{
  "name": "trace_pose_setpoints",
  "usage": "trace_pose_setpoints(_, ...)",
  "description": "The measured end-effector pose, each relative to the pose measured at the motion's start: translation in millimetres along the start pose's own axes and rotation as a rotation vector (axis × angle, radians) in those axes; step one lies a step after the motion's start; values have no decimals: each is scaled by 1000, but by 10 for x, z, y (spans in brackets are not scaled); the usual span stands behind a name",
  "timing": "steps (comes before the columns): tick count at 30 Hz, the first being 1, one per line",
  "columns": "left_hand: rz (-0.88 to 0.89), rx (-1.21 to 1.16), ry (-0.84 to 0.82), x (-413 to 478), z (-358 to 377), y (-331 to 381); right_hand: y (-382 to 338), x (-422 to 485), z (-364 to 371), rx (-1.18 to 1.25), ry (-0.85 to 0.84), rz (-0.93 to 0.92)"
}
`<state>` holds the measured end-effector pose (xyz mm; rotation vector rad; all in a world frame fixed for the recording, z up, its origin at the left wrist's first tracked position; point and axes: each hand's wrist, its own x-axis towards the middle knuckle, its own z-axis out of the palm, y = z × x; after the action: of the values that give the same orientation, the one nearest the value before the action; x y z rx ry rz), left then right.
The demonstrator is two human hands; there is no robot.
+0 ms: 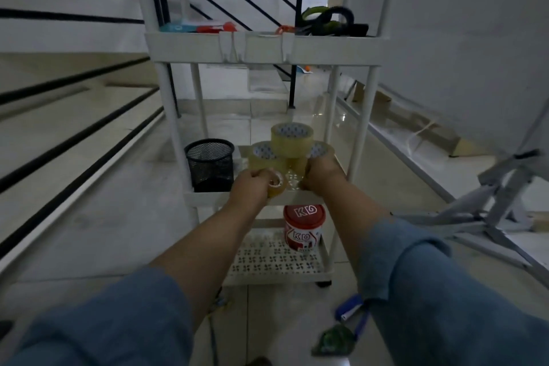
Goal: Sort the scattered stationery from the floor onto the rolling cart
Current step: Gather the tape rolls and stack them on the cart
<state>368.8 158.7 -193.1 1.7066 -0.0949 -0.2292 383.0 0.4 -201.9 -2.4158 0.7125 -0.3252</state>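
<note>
Stacking tape rolls on the middle shelf of the rolling cart: one roll sitting on top of two side by side, a smaller roll low at the front. Gripping that smaller roll in the left hand, fingers curled closed around it; pressing the right hand against the right side of the pile, fingers bent round the lower right roll, though whether truly clasping or only steadying cannot be told. Sharing the same shelf, just to the left, a black mesh cup. Holding already, on the top shelf, scissors with green and black handles plus red and blue items too blurred to name; on the bottom shelf, a red-lidded tub. Lying yet on the floor near the cart's foot, a blue object and a green one, both unclear. Judging from this, well past halfway, with the tape being settled and a few floor pieces left to gather.
</note>
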Motion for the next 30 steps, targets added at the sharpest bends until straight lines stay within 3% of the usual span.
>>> trace_pose_setpoints(1,17,15,17,50,17,17,0,-62,-23,59,19,-8)
trace_pose_setpoints(3,35,0,21,132,62,70,75,-260,-85,-70,111,-211)
trace_pose_setpoints(5,32,3,13,232,117,125,220,-514,-153,-58,331,-474)
trace_pose_setpoints(7,-8,13,3,330,202,149,430,-735,-163,73,535,-616)
trace_pose_setpoints(10,-61,99,-48,450,359,155,755,-831,-35,299,601,-492)
trace_pose_setpoints(13,-85,164,-60,505,464,139,863,-861,77,551,366,-336)
trace_pose_setpoints(15,-81,287,-73,544,512,123,895,-802,89,646,305,-301)
trace_pose_setpoints(24,149,837,-26,597,643,71,832,-644,80,782,496,-166)
trace_pose_setpoints(27,159,854,-17,611,642,97,834,-638,73,776,497,-153)
trace_pose_setpoints(30,95,731,-126,590,593,189,848,-637,53,767,494,-168)
